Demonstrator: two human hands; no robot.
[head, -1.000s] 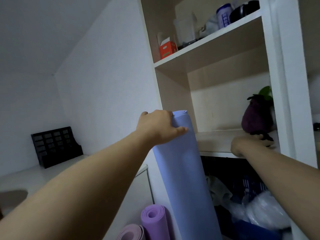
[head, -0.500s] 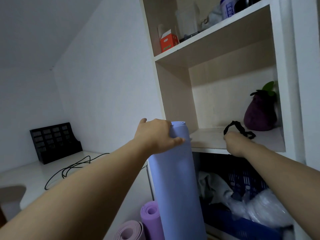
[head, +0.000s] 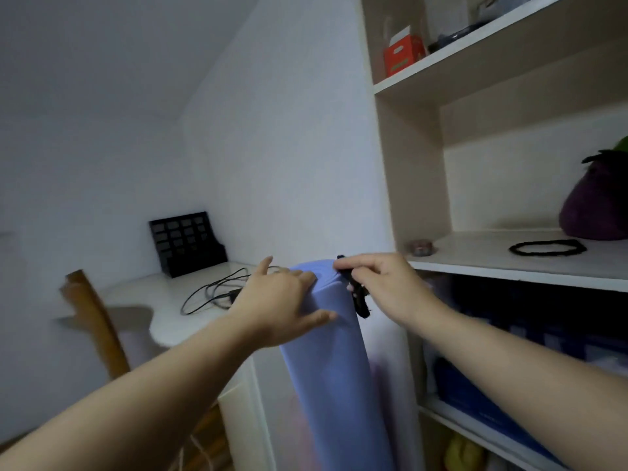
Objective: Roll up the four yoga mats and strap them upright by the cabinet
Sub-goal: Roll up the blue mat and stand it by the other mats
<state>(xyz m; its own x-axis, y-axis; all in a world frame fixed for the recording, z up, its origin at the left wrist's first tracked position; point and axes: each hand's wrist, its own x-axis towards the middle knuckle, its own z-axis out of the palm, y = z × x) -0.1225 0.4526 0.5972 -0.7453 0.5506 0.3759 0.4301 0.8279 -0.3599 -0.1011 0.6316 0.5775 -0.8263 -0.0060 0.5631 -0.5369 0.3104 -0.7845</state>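
Blue mat (head: 326, 351) stands upright, long axis vertical, just beside the cabinet (head: 413, 185) side. The left hand (head: 282, 300) has its fingers (head: 304, 276) curled over the top rim, and the right hand (head: 384, 287) pinches a black strap (head: 356, 297) at that same rim, so I'd guess the strap goes leftward round the roll next. A spare black loop (head: 547, 248) lies on the shelf (head: 492, 253) off right, cables (head: 210, 294) on the surface (head: 142, 290) off left; only the left hand looks in the way.

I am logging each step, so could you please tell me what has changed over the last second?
The right hand left the shelf and moved left to the top of the blue mat, now pinching a black strap. The left hand still grips the mat's top; a black band remains on the shelf.
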